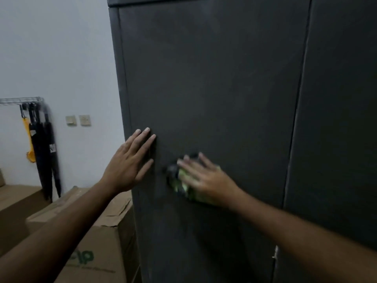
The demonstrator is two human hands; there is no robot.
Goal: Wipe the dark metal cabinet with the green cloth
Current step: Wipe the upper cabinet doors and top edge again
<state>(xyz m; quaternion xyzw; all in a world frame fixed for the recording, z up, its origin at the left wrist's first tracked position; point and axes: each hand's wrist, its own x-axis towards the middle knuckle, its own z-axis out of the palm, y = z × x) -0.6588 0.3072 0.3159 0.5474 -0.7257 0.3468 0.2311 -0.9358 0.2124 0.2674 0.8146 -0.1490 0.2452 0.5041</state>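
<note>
In the head view, the dark metal cabinet (214, 78) filled the frame from centre to three o'clock, its left door facing the camera; the right hand (206, 178) lay at about five o'clock from centre, fingers straight and spread, pressing the green cloth (183, 184) flat against that door; the cloth was bunched under the palm and blurred, so its folds could not be made out. The left hand (130, 162) sat at about seven o'clock, fingers straight and close together, its tips touching the door near the left edge, holding nothing; it seemed to brace the panel. Beyond the cabinet, at eight o'clock, stood cardboard boxes (85, 237), and at nine o'clock folded umbrellas (43, 152) hung from a wall rack (20, 100).

As a judgement, the wiping was under way at the door's middle height; faint smears showed higher up, though whether that part was finished could not be told; the lower door and the right-hand door (336, 119) probably remained.
</note>
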